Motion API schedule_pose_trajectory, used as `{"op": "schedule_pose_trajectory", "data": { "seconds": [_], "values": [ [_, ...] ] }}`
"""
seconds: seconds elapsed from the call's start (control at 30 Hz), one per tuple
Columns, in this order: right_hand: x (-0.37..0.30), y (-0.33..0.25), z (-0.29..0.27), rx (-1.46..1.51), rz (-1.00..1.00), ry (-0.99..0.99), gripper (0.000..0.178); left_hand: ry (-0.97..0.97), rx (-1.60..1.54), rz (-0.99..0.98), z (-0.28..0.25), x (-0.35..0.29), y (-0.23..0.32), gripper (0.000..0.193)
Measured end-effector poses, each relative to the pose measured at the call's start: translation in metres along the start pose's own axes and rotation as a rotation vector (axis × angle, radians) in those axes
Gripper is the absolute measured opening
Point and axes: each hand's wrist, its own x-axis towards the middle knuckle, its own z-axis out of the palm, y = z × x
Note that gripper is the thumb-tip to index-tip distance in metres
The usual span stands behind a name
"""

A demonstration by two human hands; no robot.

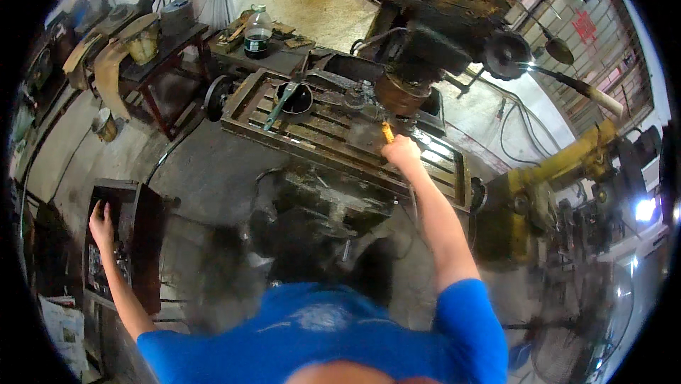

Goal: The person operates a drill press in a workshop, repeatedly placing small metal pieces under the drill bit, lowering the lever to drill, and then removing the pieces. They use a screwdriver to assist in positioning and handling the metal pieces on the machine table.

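Note:
My right hand (402, 151) is closed round a yellow-handled tool (387, 132), reaching in under the machine's spindle head (403, 93). The tool's far end is too small to make out against the slotted metal worktable (333, 132). Bits of metal swarf (367, 93) lie on the table beside the spindle. Down at the left, my left hand (101, 224) is over a dark open box (145, 235). Its fingers are apart, with nothing visible in them. Small metal parts (106, 263) lie in the box below that wrist.
On the worktable stands a dark bowl (301, 100) with a green-handled brush (278, 109) across it. A bottle of dark liquid (258, 33) stands behind. A machine lever (578, 90) sticks out at the right, above a yellow machine part (567, 164). A bench (159, 51) is at the left.

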Motion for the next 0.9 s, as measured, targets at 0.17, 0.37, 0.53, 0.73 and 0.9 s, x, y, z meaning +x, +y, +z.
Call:
{"op": "schedule_pose_trajectory", "data": {
  "seconds": [0.17,0.37,0.53,0.73,0.9],
  "values": [
    [-0.065,0.015,0.010,0.019,-0.205,-0.162,0.033,0.120,0.248,-0.056,-0.058,-0.058,-0.123,0.040],
    [-0.050,0.169,0.042,0.120,-0.447,0.220,0.026,0.043,-0.016,-0.178,-0.036,-0.045,-0.053,0.047],
    [-0.118,0.094,0.008,0.343,-0.295,0.068,0.023,-0.124,0.070,-0.423,-0.051,-0.031,-0.019,0.043],
    [-0.155,0.051,-0.003,0.569,-0.080,-0.107,0.016,-0.137,0.573,-0.241,-0.025,-0.022,-0.057,0.033],
    [-0.166,0.028,-0.004,0.633,-0.070,-0.079,0.014,-0.336,0.936,-0.076,-0.001,-0.005,-0.051,0.013]
  ]
}}
